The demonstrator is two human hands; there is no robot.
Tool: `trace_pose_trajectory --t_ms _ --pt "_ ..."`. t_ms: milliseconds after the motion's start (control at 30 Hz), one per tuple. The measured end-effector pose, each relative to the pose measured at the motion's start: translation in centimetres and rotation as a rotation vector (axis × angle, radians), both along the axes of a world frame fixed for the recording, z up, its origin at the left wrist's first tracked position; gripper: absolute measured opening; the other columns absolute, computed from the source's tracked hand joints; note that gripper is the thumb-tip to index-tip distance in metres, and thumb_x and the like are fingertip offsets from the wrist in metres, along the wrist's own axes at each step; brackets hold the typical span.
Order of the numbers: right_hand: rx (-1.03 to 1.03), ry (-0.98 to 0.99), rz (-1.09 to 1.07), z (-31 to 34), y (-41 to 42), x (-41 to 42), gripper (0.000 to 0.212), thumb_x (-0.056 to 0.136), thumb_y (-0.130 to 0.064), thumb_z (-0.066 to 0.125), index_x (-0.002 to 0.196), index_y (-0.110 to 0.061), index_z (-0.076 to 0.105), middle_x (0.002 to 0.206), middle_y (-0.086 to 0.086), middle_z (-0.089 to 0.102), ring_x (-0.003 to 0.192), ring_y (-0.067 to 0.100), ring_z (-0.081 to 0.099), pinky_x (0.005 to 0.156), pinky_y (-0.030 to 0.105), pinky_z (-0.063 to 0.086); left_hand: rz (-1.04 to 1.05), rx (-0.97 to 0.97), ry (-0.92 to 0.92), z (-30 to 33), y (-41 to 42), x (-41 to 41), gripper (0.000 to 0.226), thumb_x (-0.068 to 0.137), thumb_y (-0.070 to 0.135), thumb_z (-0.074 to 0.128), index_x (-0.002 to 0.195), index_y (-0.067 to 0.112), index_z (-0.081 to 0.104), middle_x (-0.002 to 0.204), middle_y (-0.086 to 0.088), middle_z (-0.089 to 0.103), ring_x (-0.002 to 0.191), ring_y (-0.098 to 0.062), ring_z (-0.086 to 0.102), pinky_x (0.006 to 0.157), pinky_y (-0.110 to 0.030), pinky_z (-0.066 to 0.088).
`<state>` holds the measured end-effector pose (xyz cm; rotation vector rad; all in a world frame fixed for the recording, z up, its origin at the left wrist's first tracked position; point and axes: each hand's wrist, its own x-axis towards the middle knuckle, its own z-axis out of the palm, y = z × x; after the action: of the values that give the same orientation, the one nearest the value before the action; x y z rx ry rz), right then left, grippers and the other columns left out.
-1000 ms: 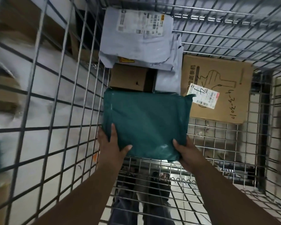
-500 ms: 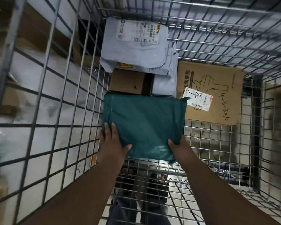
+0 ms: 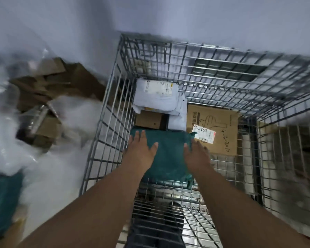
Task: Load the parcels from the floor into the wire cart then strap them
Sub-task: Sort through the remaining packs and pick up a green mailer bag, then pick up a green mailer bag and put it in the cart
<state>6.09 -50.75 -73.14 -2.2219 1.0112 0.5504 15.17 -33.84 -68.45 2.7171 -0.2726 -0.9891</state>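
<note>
Head camera looks down into the wire cart (image 3: 104,122), and I see both my arms reaching in over its near side. My left hand (image 3: 140,149) lies flat on the green poly mailer (image 3: 170,154), fingers straight and spread, gripping nothing. My right hand (image 3: 195,154) hovers at the mailer's right edge with fingers extended; I cannot tell whether it touches the bag. The mailer lies flat on the cart floor against the left wall. Just behind it sits a small brown box (image 3: 148,120), partly under a white mailer bag (image 3: 156,93) with a shipping label. To the right lies a flat cardboard box (image 3: 222,122) bearing a white label and handwriting. Outside the cart, on the left, blurred cardboard scraps (image 3: 48,90) and clear plastic wrap (image 3: 11,149) lie heaped.
</note>
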Motion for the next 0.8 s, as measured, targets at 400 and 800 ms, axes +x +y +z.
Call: trace_pose_trajectory --t_ms 400,800 --pt "-0.234 -0.097 0.154 26.3 -1.6 3.4 0.054 0.103 -0.051 0.012 0.154 -0.033 0.021 0.165 0.0 0.009 0.151 0.032 0.0 0.119 0.056 0.006 0.009 -0.234 -0.084 22.8 -0.8 2.5 0.092 0.079 0.076 0.036 0.156 0.029 0.016 0.163 -0.004 0.014 0.149 -0.033 0.013 0.12 -0.047 0.018" --pt "-0.344 -0.306 0.062 48.0 -3.9 5.1 0.058 0.101 -0.054 0.007 0.152 -0.035 0.027 0.164 -0.004 0.014 0.151 0.03 0.002 0.117 0.057 0.003 -0.083 -0.372 -0.313 44.9 -3.5 6.4 0.065 0.096 0.049 0.024 0.154 0.022 0.018 0.164 -0.003 0.004 0.15 -0.029 -0.007 0.12 -0.052 0.005"
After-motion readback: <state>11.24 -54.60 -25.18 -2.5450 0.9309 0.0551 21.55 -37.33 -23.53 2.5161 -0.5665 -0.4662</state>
